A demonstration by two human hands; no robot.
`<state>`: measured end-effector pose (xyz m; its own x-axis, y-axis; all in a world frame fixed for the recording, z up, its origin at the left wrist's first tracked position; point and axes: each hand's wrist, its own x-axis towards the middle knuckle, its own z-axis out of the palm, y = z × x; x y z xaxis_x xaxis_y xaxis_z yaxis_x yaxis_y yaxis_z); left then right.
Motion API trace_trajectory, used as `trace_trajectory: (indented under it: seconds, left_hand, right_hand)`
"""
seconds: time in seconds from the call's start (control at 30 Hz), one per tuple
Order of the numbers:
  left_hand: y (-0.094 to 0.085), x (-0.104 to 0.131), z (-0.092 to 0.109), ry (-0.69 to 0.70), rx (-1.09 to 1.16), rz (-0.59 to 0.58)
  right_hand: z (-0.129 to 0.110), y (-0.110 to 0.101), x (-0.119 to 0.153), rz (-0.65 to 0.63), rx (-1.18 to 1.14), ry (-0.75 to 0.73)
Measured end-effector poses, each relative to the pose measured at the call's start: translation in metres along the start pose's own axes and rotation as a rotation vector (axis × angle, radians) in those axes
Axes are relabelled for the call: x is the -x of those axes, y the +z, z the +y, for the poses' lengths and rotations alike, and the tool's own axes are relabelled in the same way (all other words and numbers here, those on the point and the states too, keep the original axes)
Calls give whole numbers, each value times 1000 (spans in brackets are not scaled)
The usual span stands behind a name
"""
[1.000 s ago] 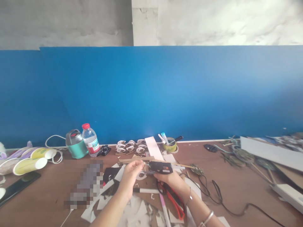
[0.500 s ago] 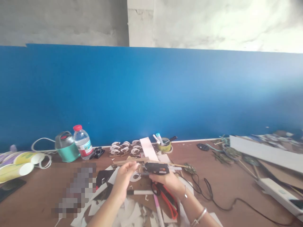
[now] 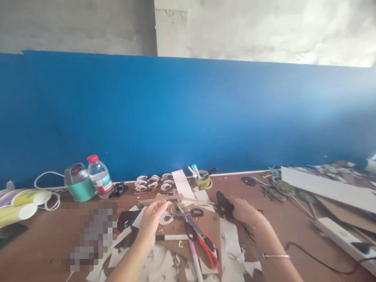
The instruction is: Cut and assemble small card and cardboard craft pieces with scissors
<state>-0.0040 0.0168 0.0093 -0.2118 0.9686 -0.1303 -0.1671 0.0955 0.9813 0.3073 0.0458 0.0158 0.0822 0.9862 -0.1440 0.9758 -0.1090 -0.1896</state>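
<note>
Our right hand (image 3: 244, 211) is curled around 1 end of a black tool (image 3: 224, 204), its fingers partly hidden, so we cannot tell how firm the hold is. Half a second ago, that hand and tool were just beside our left hand (image 3: 154, 213); now they are well to its right, low at the right edge of the brown cardboard (image 3: 210, 220). The black tool points up and leftward rather than lying level. The move has uncovered black-handled scissors (image 3: 196, 212), resting against a red-handled tool (image 3: 205, 237). Our left hand has stayed over the paper scraps, thumb and forefinger brought together; whether they pinch something small, we cannot tell. From near it, a thin stick (image 3: 199, 201) runs toward the black tool.

Behind the work, a green round holder (image 3: 202, 183) has a blue-capped marker (image 3: 195, 169), a white pen (image 3: 192, 172) and a black-handled item (image 3: 212, 171) leaning in it. At our left, a red-capped bottle (image 3: 100, 178) stands beside a teal pot (image 3: 81, 190); we cannot make out the pot's contents. Farther left, yellow paper cups (image 3: 17, 211) lie on their sides.
</note>
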Motion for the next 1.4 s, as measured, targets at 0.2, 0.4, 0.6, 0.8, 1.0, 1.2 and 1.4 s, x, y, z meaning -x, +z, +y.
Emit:
trace_trajectory:
  seconds: [0.2, 0.4, 0.6, 0.8, 1.0, 1.2, 1.4]
  left_hand:
    - [-2, -5, -9, 33, 7, 43]
    - [-3, -6, -14, 15, 20, 48]
    - [0, -3, -10, 2, 25, 6]
    - [7, 4, -10, -35, 69, -34]
    - [8, 4, -12, -48, 70, -49]
    - [6, 3, -7, -51, 126, -41]
    - [5, 2, -7, -21, 41, -55]
  right_hand:
    - [-37, -4, 8, 111, 111, 69]
    - [-130, 27, 35, 280, -130, -528]
    - [-152, 61, 40, 289, -111, -541]
    - [-147, 63, 36, 241, -133, -563]
    - [-144, 55, 37, 197, -145, -618]
    - [-141, 42, 36, 340, -306, -557]
    - [-136, 41, 30, 423, -432, -550]
